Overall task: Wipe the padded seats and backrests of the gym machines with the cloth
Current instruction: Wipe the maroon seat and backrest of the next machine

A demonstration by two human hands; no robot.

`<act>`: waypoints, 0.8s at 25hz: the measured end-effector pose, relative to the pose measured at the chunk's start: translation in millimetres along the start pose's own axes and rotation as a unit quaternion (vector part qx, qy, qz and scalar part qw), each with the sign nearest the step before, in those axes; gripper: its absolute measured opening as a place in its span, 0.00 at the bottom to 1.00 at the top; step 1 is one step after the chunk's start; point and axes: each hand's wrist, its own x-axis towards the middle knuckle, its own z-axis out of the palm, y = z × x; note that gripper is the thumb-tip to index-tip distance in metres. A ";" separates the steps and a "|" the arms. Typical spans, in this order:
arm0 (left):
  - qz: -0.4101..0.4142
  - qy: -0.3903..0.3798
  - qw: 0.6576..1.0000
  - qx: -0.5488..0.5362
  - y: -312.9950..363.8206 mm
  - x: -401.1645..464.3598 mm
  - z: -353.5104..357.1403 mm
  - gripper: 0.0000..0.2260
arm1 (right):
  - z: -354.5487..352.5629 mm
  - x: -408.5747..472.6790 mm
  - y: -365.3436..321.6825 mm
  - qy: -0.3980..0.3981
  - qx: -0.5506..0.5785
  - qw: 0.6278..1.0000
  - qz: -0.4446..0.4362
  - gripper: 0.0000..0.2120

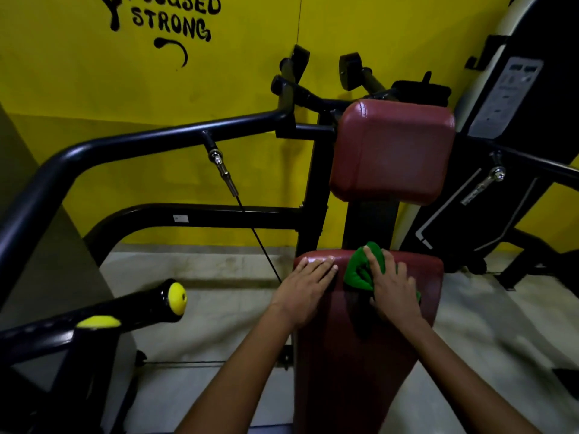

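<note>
One green cloth point(360, 270) (bunched) beneath the right hand point(393, 283).

cloth point(360, 270): the right hand point(393, 286) is covering most of it, leaving only a bunched green edge showing.
seat pad point(354, 371): the bottom edge is cutting off its near end, and both forearms are crossing over it.
wall lettering point(170, 17): the top edge is slicing through the upper word.
placard point(507, 92): its print is too small to read.
yellow-capped handle point(177, 298): it is blurring.
</note>
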 end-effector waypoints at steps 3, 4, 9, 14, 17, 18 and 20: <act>0.032 0.005 0.999 -0.007 -14.0 3.3 3.1 0.33 | -0.1 1.2 -4.3 0.016 0.001 1.000 0.008 0.54; 0.052 0.020 0.998 -0.013 -19.0 5.4 5.0 0.34 | 3.1 2.6 -4.3 0.025 0.009 1.000 0.009 0.59; 0.108 0.128 0.985 -0.027 -32.4 16.9 21.4 0.34 | 12.8 4.5 0.5 0.025 0.010 1.000 0.000 0.63; 0.124 0.180 0.963 -0.156 -44.5 33.0 7.1 0.13 | 11.4 4.2 -1.5 0.066 0.032 0.997 -0.020 0.63; 0.018 0.134 0.941 -0.312 -57.8 43.6 0.7 0.09 | 22.3 -11.7 -25.9 0.129 0.020 0.984 -0.122 0.56; -0.021 0.109 0.917 -0.384 -64.8 45.5 1.6 0.09 | 31.7 -18.1 -40.4 0.144 -0.002 0.972 -0.184 0.48; -0.068 0.063 0.861 -0.501 -76.1 46.8 2.8 0.09 | 47.5 -26.3 -62.9 0.162 -0.033 0.947 -0.275 0.31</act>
